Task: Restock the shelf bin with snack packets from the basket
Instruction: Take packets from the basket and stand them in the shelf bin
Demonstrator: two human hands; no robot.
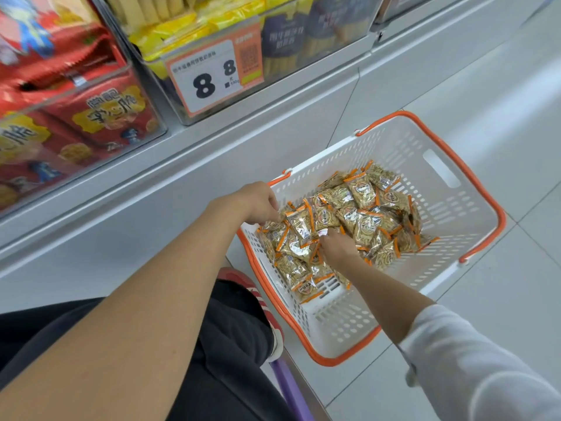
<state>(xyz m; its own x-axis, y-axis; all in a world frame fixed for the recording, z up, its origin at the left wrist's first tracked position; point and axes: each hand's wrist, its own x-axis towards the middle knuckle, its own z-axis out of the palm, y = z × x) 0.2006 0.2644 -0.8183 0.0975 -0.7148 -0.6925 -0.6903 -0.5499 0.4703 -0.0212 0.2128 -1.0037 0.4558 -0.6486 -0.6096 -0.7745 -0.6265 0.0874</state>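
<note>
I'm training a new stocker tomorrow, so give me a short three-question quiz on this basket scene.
1. True or false: the basket stands on a shelf.
2. The snack packets have edges coloured: A blue, B orange, C green.
3. Which arm wears a white sleeve: that of the left hand or the right hand?

Key: 1 false, it stands on the floor. 2 B. 3 right hand.

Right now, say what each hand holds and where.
Left hand reaches the packets in the basket; right hand lies among them. Neither grip can be told.
</note>
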